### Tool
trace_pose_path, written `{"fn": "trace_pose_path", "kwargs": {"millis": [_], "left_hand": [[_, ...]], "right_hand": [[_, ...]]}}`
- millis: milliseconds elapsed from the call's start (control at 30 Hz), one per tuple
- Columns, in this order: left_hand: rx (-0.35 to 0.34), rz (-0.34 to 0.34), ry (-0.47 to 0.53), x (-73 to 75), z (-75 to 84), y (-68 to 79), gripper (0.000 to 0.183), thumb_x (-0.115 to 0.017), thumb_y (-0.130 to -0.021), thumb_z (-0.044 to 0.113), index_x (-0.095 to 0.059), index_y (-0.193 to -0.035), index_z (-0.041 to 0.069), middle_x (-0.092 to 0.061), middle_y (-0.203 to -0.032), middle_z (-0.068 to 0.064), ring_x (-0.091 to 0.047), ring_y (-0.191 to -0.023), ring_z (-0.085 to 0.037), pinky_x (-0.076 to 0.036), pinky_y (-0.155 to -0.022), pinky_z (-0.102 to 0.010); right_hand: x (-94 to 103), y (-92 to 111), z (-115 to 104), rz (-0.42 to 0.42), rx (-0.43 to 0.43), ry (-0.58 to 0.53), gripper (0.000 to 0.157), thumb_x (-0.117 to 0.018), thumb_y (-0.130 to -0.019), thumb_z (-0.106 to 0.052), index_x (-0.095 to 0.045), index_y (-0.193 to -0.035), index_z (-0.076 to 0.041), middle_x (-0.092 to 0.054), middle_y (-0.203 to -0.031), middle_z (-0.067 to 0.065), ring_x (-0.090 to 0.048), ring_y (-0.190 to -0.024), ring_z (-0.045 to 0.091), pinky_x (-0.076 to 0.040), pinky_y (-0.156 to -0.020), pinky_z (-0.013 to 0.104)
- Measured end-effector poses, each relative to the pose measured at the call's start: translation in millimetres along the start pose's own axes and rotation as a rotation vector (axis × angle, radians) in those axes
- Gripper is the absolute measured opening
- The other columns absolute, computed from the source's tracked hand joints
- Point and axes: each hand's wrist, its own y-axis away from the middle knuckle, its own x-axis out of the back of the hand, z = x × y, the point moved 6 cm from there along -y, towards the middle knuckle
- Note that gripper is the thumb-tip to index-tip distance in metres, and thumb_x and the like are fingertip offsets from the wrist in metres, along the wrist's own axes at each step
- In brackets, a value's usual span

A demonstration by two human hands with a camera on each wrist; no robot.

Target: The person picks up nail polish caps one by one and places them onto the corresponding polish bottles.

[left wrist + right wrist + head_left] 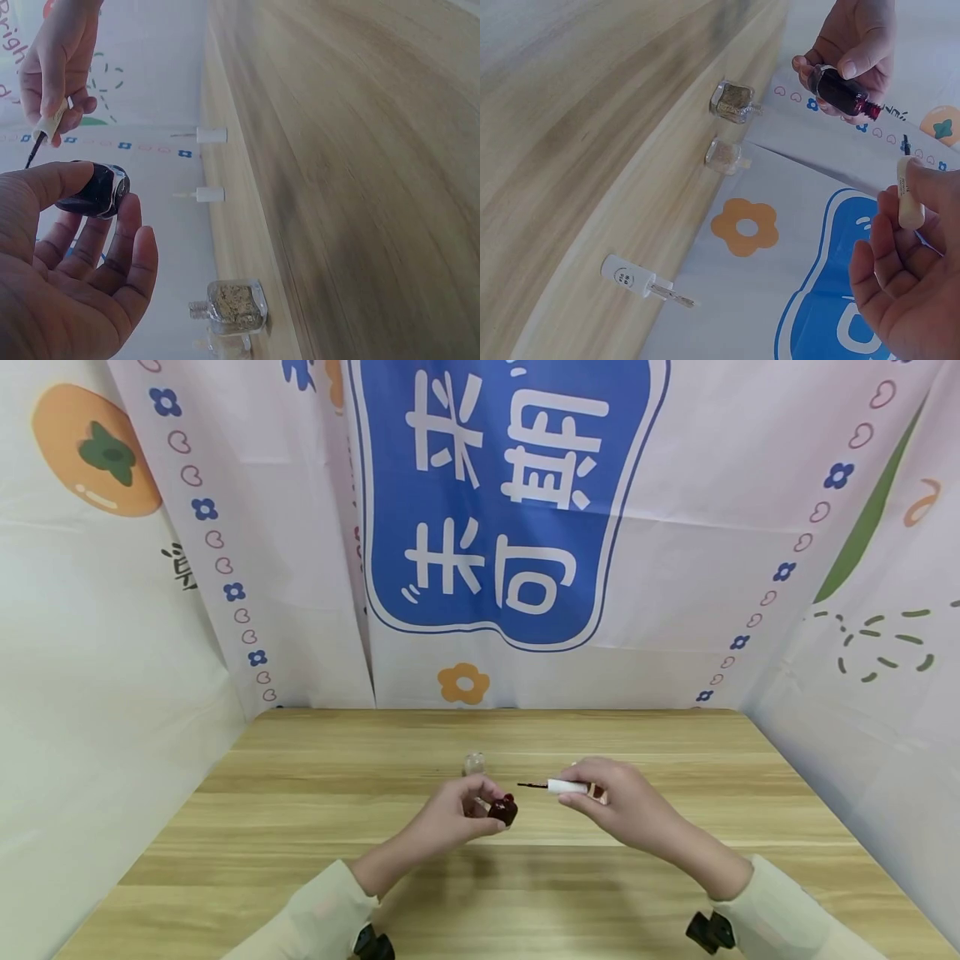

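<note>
One glass bottle (503, 812) — cylindrical cap (567, 786) apart

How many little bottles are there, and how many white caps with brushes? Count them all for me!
Bottles: 3 (the dark red bottle in the left hand, the glittery bottle and the pale bottle on the table)
White brush caps: 3 (the held cap in the right hand, plus one standing cap and another standing cap)
Total: 6
</note>
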Motion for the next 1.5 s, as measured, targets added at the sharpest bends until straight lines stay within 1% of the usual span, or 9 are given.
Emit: {"fn": "trace_pose_path", "kwargs": {"millis": [100,267,500,767,1000,1167,1333,1433,1500], "left_hand": [[-0.017,-0.003,-0.009,-1.6,2.2,-0.2,0.025,-0.076,-0.081,0.003,-0.065,-0.103,0.004,-0.064,-0.099,-0.006,-0.062,-0.077,-0.019,-0.053,-0.062,-0.026],[-0.034,-0.01,-0.016,-4.1,5.2,-0.2,0.024,-0.076,-0.081,0.002,-0.065,-0.102,0.004,-0.064,-0.1,-0.006,-0.062,-0.077,-0.018,-0.053,-0.062,-0.026],[-0.031,-0.023,0.001,-6.4,7.2,-0.1,0.024,-0.076,-0.08,0.001,-0.065,-0.102,0.004,-0.065,-0.1,-0.007,-0.062,-0.075,-0.019,-0.052,-0.061,-0.024],[-0.044,-0.037,0.024,-7.3,8.1,0.9,0.024,-0.075,-0.08,-0.001,-0.065,-0.101,0.003,-0.065,-0.097,-0.006,-0.062,-0.074,-0.019,-0.051,-0.06,-0.023],[-0.051,-0.051,0.039,-9.9,7.6,1.1,0.023,-0.075,-0.081,-0.001,-0.065,-0.101,0.003,-0.065,-0.098,-0.006,-0.063,-0.073,-0.018,-0.051,-0.061,-0.023],[-0.05,-0.061,0.035,-11.7,6.7,0.4,0.022,-0.075,-0.081,0.0,-0.065,-0.1,0.004,-0.065,-0.097,-0.006,-0.063,-0.075,-0.02,-0.051,-0.061,-0.023],[-0.047,-0.063,0.033,-13.1,6.5,-0.2,0.021,-0.076,-0.082,0.001,-0.065,-0.099,0.003,-0.065,-0.098,-0.006,-0.064,-0.076,-0.022,-0.051,-0.061,-0.023],[-0.039,-0.065,0.042,-14.3,7.3,0.0,0.021,-0.076,-0.082,0.002,-0.065,-0.099,0.004,-0.065,-0.098,-0.005,-0.064,-0.076,-0.021,-0.051,-0.062,-0.023],[-0.038,-0.066,0.047,-15.1,8.0,0.2,0.02,-0.076,-0.082,0.002,-0.065,-0.099,0.004,-0.064,-0.099,-0.005,-0.063,-0.076,-0.02,-0.051,-0.062,-0.023]], "right_hand": [[0.1,0,-3,0.002,0.039,0.045,0.013,-0.071,-0.09,-0.018,-0.071,-0.103,-0.014,-0.063,-0.088,-0.012,-0.055,-0.074,0.004,-0.05,-0.062,0.024],[-1.6,0,-7,-0.017,0.072,0.061,0.011,-0.07,-0.091,-0.02,-0.071,-0.102,-0.017,-0.061,-0.087,-0.014,-0.054,-0.076,0.004,-0.051,-0.063,0.027],[-2.6,0,-10,-0.019,0.1,0.073,0.014,-0.074,-0.087,-0.013,-0.07,-0.1,-0.016,-0.06,-0.087,-0.013,-0.053,-0.075,0.004,-0.049,-0.062,0.026],[-4.0,-2,-13,-0.025,0.11,0.063,0.013,-0.073,-0.088,-0.013,-0.07,-0.1,-0.015,-0.062,-0.088,-0.011,-0.054,-0.076,0.004,-0.05,-0.062,0.026],[-6.4,-2,-14,-0.003,0.122,0.032,0.014,-0.073,-0.088,-0.015,-0.069,-0.101,-0.014,-0.064,-0.09,-0.01,-0.056,-0.078,0.005,-0.052,-0.062,0.028],[-8.2,-4,-13,-0.005,0.087,-0.012,0.01,-0.072,-0.089,-0.017,-0.067,-0.098,-0.015,-0.063,-0.089,-0.012,-0.055,-0.077,0.006,-0.052,-0.065,0.028],[-9.1,-6,-13,0.0,0.035,-0.073,0.011,-0.072,-0.089,-0.019,-0.066,-0.098,-0.014,-0.063,-0.088,-0.011,-0.056,-0.077,0.007,-0.052,-0.066,0.027],[-10.8,-7,-11,-0.003,-0.024,-0.133,0.013,-0.073,-0.089,-0.019,-0.066,-0.098,-0.013,-0.063,-0.088,-0.009,-0.059,-0.078,0.009,-0.053,-0.067,0.027],[-12.9,-8,-9,-0.011,-0.077,-0.195,0.014,-0.073,-0.089,-0.019,-0.066,-0.098,-0.013,-0.064,-0.088,-0.007,-0.06,-0.078,0.011,-0.054,-0.068,0.028]]}}
